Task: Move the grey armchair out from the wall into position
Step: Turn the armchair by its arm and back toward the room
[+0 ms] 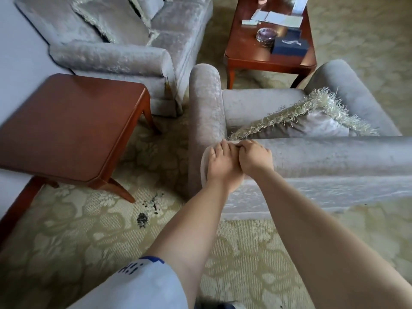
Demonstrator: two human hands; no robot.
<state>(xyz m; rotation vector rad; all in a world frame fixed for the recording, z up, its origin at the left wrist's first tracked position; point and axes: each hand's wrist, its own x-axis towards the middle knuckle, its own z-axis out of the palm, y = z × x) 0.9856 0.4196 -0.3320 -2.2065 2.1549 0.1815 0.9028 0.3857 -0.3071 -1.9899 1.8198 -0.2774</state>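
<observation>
The grey armchair (323,157) stands on the patterned carpet right of centre, and I look down over its backrest. A fringed grey cushion (312,123) lies on its seat. My left hand (220,163) grips the back left corner of the chair, where the rolled armrest meets the backrest. My right hand (254,157) is closed on the top of the backrest, touching the left hand. Both forearms reach in from the bottom of the view.
A wooden side table (66,130) stands at the left by the white wall. A grey sofa (124,56) with cushions sits behind it, close to the armchair's left arm. A wooden coffee table (249,50) with a blue box, ashtray and papers stands ahead. Dark debris (147,210) lies on the carpet.
</observation>
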